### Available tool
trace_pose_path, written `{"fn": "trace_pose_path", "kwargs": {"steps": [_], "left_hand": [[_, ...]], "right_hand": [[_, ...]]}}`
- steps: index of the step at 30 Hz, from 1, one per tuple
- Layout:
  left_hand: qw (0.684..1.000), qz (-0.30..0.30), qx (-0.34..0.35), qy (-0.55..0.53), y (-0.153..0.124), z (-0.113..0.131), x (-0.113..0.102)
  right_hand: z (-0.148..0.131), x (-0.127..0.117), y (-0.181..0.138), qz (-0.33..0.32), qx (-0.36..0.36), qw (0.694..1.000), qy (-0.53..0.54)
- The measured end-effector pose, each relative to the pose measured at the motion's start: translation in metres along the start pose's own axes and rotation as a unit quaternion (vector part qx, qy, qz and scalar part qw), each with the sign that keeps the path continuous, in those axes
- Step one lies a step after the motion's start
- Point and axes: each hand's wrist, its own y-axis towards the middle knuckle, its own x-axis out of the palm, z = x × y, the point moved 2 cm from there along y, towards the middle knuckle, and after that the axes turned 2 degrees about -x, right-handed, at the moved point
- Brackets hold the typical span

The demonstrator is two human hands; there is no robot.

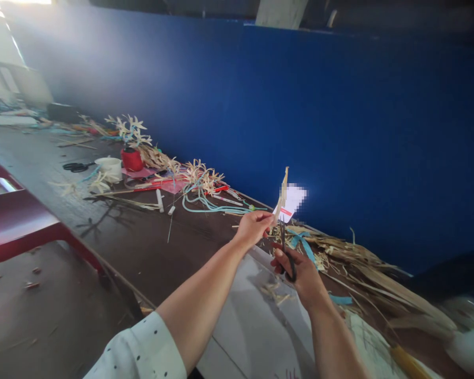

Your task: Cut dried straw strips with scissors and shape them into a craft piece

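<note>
The left hand (253, 230) is extended over the workbench (150, 252), its thumb and fingers pinched together on a dry, straw-coloured strip (281, 202). By the right hand (302, 271), a pair of dark-handled scissors (283, 243) is gripped, the fingers wrapped about the handles and the blades pointed upward. The step in hand is judged to be the cutting or trimming of the strip, which appears to be presented to the blades; whether they are parted, or touch it, cannot be told at this angle.

The strip is held upright with a slight lean, rising from the left fingertips, its top well above both hands. The blades are positioned just beside its lower part, with the right hand below. Behind it, a white card with a red band (287, 211) is seen, partly blurred out.

For a clean cut, the next move seems to call for the strip to be held taut and steady, the blades to be lined up across it, and the left fingertips to be placed clear of the edges.

Farther along the bench, pale star-shaped flowers (202, 178) are heaped near loops of light-blue cord (205, 207). On the right, a pile of dry fibres (363, 266) is spread along the blue wall (363, 131).
</note>
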Motion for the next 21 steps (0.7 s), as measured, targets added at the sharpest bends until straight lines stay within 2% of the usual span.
{"fn": "trace_pose_path", "kwargs": {"steps": [4, 8, 14, 21], "left_hand": [[0.995, -0.017, 0.046, 0.09, -0.002, 0.0, -0.001], [0.987, -0.038, 0.077, 0.135, -0.003, 0.0, -0.001], [0.98, -0.071, 0.077, 0.169, -0.006, 0.003, -0.002], [0.97, -0.116, 0.075, 0.202, -0.005, -0.001, -0.003]], "right_hand": [[-0.002, -0.003, 0.0, -0.005, -0.007, 1.0, -0.001], [-0.005, -0.005, -0.001, 0.002, -0.013, 1.0, -0.007], [-0.007, -0.013, -0.001, 0.029, -0.015, 0.999, 0.007], [-0.004, -0.018, 0.001, 0.03, -0.025, 0.999, 0.005]]}}
